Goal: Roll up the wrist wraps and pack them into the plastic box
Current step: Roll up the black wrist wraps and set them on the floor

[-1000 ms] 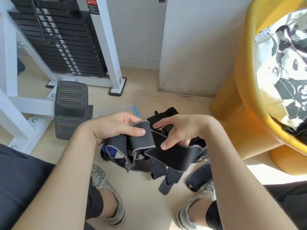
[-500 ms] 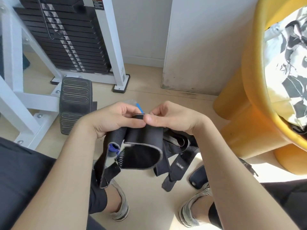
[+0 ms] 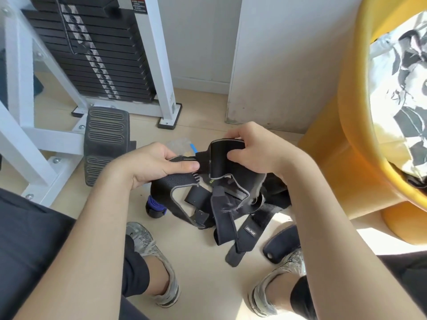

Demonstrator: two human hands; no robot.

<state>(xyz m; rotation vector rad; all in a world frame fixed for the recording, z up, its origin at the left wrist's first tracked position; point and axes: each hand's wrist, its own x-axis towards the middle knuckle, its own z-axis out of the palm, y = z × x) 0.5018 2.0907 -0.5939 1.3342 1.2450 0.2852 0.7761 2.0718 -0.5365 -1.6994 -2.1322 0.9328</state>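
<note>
I hold a black wrist wrap (image 3: 217, 167) with grey edging above the floor, between both hands. My left hand (image 3: 159, 165) pinches its left end with thumb on top. My right hand (image 3: 251, 148) grips a folded flap at the wrap's upper right. Loose black straps (image 3: 247, 229) hang below it. A rolled wrap with a blue band (image 3: 156, 205) stands on the floor under my left wrist. A clear plastic box (image 3: 180, 144) with a blue clip shows partly behind my hands.
A white weight machine frame (image 3: 159, 54) with a black weight stack (image 3: 92, 54) and a ribbed foot pad (image 3: 105, 139) stands at the left. A yellow tub (image 3: 360, 125) holding patterned cloth fills the right. A black pad (image 3: 280, 243) lies by my right shoe (image 3: 275, 282).
My right hand has shifted right and folded a flap of the wrap over. The wrap is spread wider between the hands, and the straps hang lower.
</note>
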